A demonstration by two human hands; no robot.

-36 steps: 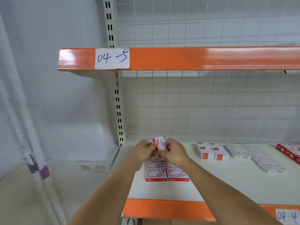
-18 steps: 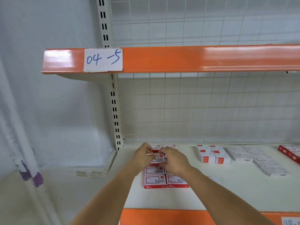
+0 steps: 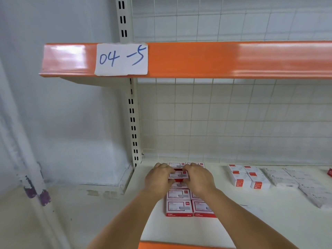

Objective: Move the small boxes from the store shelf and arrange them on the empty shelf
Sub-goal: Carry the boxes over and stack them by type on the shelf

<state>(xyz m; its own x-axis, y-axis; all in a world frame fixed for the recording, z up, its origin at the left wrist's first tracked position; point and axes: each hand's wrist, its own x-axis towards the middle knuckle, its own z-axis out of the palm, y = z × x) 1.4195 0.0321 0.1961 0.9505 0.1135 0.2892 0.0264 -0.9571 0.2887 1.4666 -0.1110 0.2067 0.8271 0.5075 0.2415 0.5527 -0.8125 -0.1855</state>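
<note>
A small red-and-white box [image 3: 178, 174] sits low in the centre of the frame, held between both hands just above the white shelf [image 3: 251, 223]. The left hand [image 3: 159, 178] grips its left end with curled fingers, thumb side toward the box; the right hand [image 3: 198, 178] does the same at the right end, so the two hands are close together and clamped on the one box, with only its top face showing between them. Whether the box already rests on the boxes below or is a little above them cannot be told.

Around it lies a two-column block of matching boxes [image 3: 190, 206], flat on the shelf, label side up. Two of these show beyond the hands toward the wire grid back panel [image 3: 233, 123], and two rows show nearer the camera, partly covered by the forearms.

To the right, in the lower right of the frame, stands a separate cluster of white boxes with red ends [image 3: 248, 176], and further right a spread of pale flat packets [image 3: 294, 180], blurred. A sliver of red box [image 3: 330, 172] touches the right edge.

Above, across the upper frame, runs an orange shelf edge [image 3: 233, 59] carrying a white paper label [image 3: 121, 59] handwritten "04 -5". A slotted upright post [image 3: 133, 123] stands left of the grid, and a second orange strip [image 3: 179, 246] shows at the bottom edge.
</note>
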